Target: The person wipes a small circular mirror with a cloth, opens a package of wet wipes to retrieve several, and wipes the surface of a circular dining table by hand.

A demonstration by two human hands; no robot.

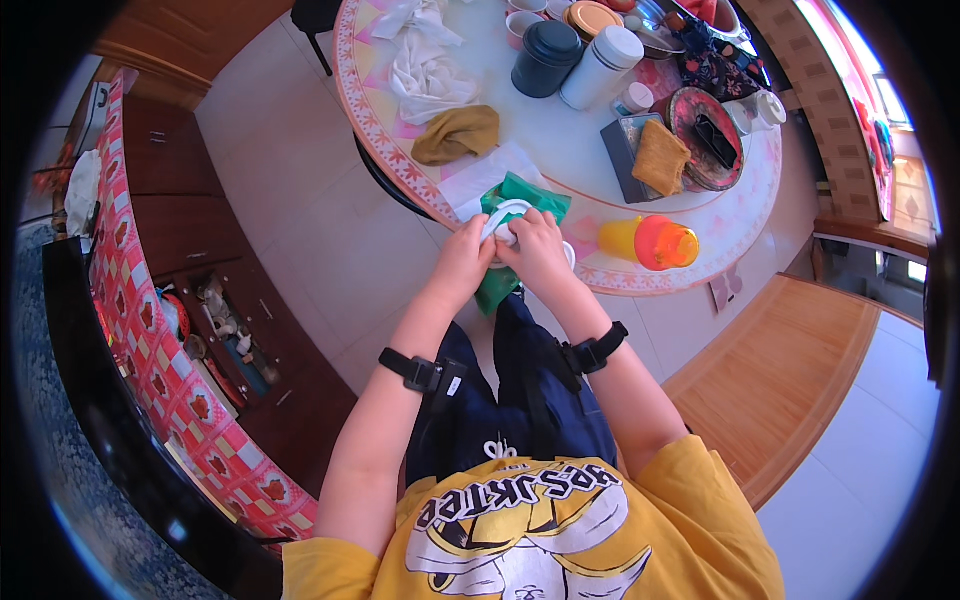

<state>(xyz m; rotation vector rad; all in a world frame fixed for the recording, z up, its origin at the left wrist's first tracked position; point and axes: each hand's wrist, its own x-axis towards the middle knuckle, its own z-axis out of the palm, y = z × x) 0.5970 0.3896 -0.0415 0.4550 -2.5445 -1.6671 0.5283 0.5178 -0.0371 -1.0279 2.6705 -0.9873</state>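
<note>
My left hand (470,256) and my right hand (538,245) meet at the near edge of the round table. Between them, the fingers of both pinch a white looped item (512,207); its exact kind is partly hidden by the fingers. Part of it curves out beyond my right hand. Green plastic packaging (551,199) shows behind the hands, and a green piece hangs below them. Under the packaging lies a thin white sheet (466,183). A mustard-coloured cloth (459,135) rests farther off, beside a crumpled white cloth (431,79).
An orange-and-yellow bottle (651,241) stands right of my hands on the table (570,161). Farther back are a dark canister (547,58), a white flask (602,67), a grey box (628,161), a brown cloth (661,157) and a round tin (707,176). A wooden bench (780,375) stands at right.
</note>
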